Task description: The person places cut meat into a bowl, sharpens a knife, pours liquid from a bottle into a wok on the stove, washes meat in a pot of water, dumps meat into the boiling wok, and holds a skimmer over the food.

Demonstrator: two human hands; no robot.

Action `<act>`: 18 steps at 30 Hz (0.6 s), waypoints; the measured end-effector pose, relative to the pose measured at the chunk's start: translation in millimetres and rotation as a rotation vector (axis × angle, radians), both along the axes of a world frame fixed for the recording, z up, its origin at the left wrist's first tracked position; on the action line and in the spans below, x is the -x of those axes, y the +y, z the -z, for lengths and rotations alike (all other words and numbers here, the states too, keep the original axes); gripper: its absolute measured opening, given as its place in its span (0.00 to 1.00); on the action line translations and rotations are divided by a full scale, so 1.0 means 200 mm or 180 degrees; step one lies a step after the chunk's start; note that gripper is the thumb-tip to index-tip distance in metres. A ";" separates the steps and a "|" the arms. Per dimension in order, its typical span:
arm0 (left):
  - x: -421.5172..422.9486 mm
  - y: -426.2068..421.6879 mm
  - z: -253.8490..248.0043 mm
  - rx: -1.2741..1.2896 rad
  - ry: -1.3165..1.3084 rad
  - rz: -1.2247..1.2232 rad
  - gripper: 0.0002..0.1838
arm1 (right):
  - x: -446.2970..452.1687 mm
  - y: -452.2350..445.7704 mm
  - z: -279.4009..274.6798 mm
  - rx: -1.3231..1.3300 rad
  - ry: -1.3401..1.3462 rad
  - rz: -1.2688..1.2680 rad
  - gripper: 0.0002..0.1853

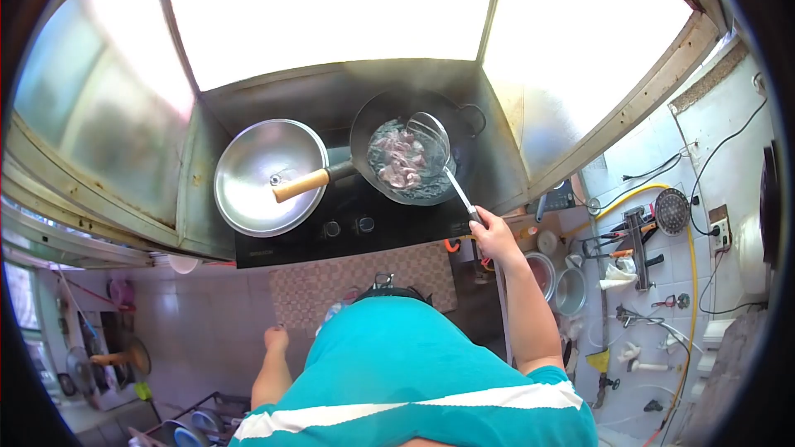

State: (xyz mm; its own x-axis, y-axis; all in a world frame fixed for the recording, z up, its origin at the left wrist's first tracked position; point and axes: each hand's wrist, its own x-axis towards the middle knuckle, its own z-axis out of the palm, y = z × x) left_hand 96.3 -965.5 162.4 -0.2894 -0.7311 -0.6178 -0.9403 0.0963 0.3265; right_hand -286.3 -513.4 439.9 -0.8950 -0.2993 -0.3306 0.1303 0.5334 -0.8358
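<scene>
My right hand (pixel 493 236) is closed around the dark handle of a metal skimmer (pixel 460 189). The skimmer's round head lies inside a dark wok (pixel 364 120), at the right of the pieces of sliced meat (pixel 401 161). Those pieces look pinkish and sit in bubbling, greyish liquid. The wok's wooden handle (pixel 300 185) points left, over a large shiny metal lid (pixel 257 153). My left hand (pixel 277 337) hangs low beside my body, away from the stove. Its fingers are curled, and I cannot make out whether anything is in them.
Beneath the wok is a black glass cooktop (pixel 290 250) with two knobs. Metal and glass panels enclose it at the back and sides. Metal bowls (pixel 570 290) stand at my right. Tools and a perforated ladle (pixel 672 213) hang on the tiled wall, near a yellow hose (pixel 694 281).
</scene>
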 end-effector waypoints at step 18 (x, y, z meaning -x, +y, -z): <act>0.16 -0.14 -0.13 -0.0510 0.0719 -0.0013 0.15 | -0.21 -0.36 -0.25 -0.1250 0.1426 -0.0220 0.26</act>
